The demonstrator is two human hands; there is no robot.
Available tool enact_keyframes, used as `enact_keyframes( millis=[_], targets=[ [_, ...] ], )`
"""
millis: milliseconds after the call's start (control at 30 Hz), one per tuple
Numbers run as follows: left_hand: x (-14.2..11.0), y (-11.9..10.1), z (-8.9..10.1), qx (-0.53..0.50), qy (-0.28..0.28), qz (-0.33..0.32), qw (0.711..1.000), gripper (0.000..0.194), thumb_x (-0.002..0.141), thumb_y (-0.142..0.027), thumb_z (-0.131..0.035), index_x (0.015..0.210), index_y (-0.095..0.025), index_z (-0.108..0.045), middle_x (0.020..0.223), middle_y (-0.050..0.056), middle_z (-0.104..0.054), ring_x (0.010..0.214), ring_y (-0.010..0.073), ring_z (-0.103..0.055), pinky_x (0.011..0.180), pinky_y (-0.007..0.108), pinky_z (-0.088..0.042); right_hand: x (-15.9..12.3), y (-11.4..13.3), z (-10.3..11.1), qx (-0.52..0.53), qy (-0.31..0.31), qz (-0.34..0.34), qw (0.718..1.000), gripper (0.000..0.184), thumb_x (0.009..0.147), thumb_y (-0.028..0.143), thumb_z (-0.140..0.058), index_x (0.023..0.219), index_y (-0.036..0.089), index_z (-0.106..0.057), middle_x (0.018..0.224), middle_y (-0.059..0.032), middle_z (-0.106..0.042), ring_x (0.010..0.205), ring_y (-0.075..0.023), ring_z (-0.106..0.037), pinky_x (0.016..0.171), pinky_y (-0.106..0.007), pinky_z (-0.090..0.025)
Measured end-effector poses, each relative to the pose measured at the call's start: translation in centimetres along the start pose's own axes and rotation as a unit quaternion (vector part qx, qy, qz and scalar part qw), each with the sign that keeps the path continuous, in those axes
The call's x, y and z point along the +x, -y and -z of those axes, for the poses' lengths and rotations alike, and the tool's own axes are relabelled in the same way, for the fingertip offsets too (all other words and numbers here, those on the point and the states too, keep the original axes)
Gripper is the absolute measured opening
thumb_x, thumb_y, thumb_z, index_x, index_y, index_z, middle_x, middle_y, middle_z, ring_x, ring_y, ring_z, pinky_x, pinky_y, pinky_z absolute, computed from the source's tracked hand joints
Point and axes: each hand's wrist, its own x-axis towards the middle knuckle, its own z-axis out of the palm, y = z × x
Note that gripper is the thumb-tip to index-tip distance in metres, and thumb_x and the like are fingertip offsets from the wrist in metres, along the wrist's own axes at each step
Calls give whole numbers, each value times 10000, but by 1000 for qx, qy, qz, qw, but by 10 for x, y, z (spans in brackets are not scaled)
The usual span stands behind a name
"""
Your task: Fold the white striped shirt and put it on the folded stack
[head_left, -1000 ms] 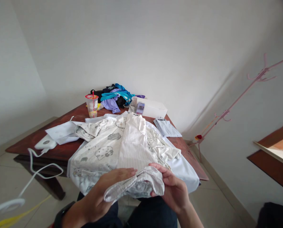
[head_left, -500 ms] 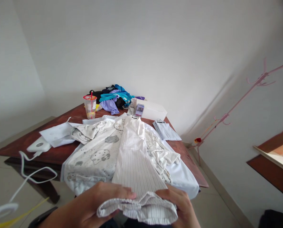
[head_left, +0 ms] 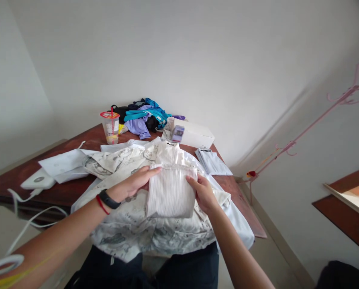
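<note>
You had both hands on the white pinstriped garment (head_left: 172, 196), apart from each other, one per side of its doubled-over end. Your L hand (head_left: 135, 182) gripped the upper-left edge, thumb on top; your R hand (head_left: 204, 193) pinched the right edge, thumb in front. The garment's upper part ran away from you toward the wall, collar label showing. It lay atop the cartoon-print shirt (head_left: 115, 239), spread w/ sleeves out over a white cloth (head_left: 238, 224) on the red-brown table (head_left: 89, 137). Far L: plastic cup (head_left: 111, 130) w/ red straw, just beside the clothes pile (head_left: 151, 116). Far R: white box (head_left: 197, 134), w/ folded grey garment (head_left: 214, 162) nr it. Near L: white device (head_left: 36, 180) w/ cable, touching the white paper (head_left: 62, 160).
</note>
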Motion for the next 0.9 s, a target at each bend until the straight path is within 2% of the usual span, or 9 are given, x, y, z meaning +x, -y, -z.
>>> enact_keyframes(
  millis=[167, 300, 367, 467, 533, 600, 700, 800, 900],
  targets=[
    [48, 12, 8, -30, 27, 40, 998, 460, 966, -549, -557, 1076, -104, -589, 866, -15, -689, 854, 179, -680, 734, 248, -514, 39, -14, -2, -24, -48, -38, 998, 458, 671, 426, -874, 1027, 192, -707, 897, -72, -784, 857, -286, -727, 761, -392, -567],
    [49, 18, 8, -46, 54, 43, 997, 483, 984, -515, -549, 1246, -111, -575, 1002, 11, -733, 977, 208, -699, 767, 244, -527, 46, -18, 0, -6, -35, -67, 997, 454, 700, 409, -861, 1066, 196, -697, 955, -78, -787, 889, -281, -741, 786, -389, -580],
    [41, 22, 8, -57, 66, 36, 996, 535, 997, -506, -548, 1397, -152, -515, 1220, 56, -725, 1083, 227, -697, 823, 273, -549, 44, -15, -1, 16, -25, -69, 997, 427, 740, 436, -849, 1061, 196, -701, 981, -84, -788, 889, -274, -743, 798, -380, -579],
    [31, 26, 7, -37, 37, -2, 999, 636, 992, -474, -585, 1553, -240, -400, 1625, 110, -455, 1386, 257, -552, 1022, 351, -521, 41, -8, -3, 42, -14, -88, 995, 373, 807, 488, -806, 1024, 198, -720, 1001, -88, -789, 905, -276, -744, 806, -372, -577],
    [28, 26, 5, -17, 8, -8, 1000, 678, 940, -435, -666, 1546, -244, -426, 1693, 122, -340, 1467, 270, -472, 1090, 387, -488, 40, -2, -5, 56, -21, -109, 992, 361, 827, 502, -787, 1017, 200, -735, 995, -86, -789, 912, -276, -743, 794, -362, -577],
    [27, 24, 0, -38, 11, 14, 999, 660, 911, -413, -697, 1507, -233, -476, 1628, 125, -456, 1418, 282, -530, 1076, 400, -502, 40, 3, -6, 63, -30, -117, 991, 362, 818, 480, -801, 1037, 197, -750, 975, -83, -789, 907, -267, -738, 786, -347, -572],
    [19, 16, -8, -100, 41, 22, 994, 536, 945, -427, -650, 1424, -208, -550, 1362, 72, -696, 1236, 270, -658, 995, 353, -539, 32, 10, -5, 59, -23, -108, 992, 351, 787, 454, -833, 1000, 184, -764, 937, -81, -790, 878, -258, -730, 793, -341, -563],
    [1, 5, -14, -110, 43, 49, 992, 479, 959, -520, -620, 1280, -165, -636, 1149, 57, -762, 1059, 268, -711, 807, 297, -568, 13, 17, -5, 50, 16, -99, 994, 365, 771, 491, -846, 949, 182, -766, 918, -75, -790, 853, -258, -725, 787, -346, -551],
    [-23, -3, -17, -114, 49, 113, 986, 583, 966, -629, -561, 1268, -139, -652, 1132, 95, -773, 1032, 291, -723, 751, 315, -579, -13, 23, -6, 46, 50, -99, 993, 405, 746, 509, -872, 954, 177, -770, 900, -65, -782, 814, -236, -712, 746, -320, -529]
  ],
)
